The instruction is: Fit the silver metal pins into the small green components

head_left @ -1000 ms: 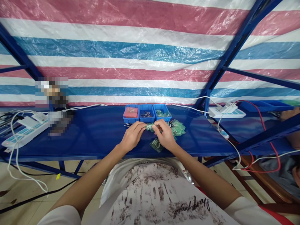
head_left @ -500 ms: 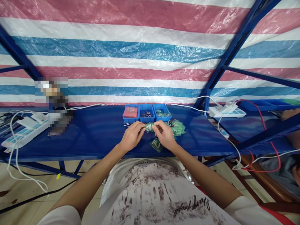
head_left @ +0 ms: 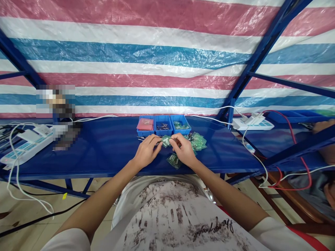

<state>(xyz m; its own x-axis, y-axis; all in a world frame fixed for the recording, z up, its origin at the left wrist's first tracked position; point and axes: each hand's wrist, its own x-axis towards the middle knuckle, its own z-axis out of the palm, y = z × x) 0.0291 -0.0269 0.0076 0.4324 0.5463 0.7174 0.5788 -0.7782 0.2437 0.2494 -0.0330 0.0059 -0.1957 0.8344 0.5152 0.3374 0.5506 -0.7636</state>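
Observation:
Between my two hands, over the blue table (head_left: 104, 150), is a small greenish clear plastic bag (head_left: 165, 141) with something pale in it. My left hand (head_left: 147, 150) pinches its left side and my right hand (head_left: 183, 148) pinches its right side, fingers closed. Beyond my right hand lies a pile of similar green bags (head_left: 198, 141). A darker filled bag (head_left: 174, 160) rests on the table, just below my right hand. Slim dark metal pieces (head_left: 140, 138) lie behind my left fingers, partly covered by them.
Three joined blue bins stand behind my hands: one with a pink sheet (head_left: 145, 124), one with dark metal pieces (head_left: 163, 126), one with green bags (head_left: 180, 124). Power strips (head_left: 28, 146) with white cables lie left and right (head_left: 252, 122). Another person's hand (head_left: 324, 127) shows far right.
The bag between my fingers now lies flatter and faces me more. Both hands stay in nearly the same place; the whole view has shifted slightly.

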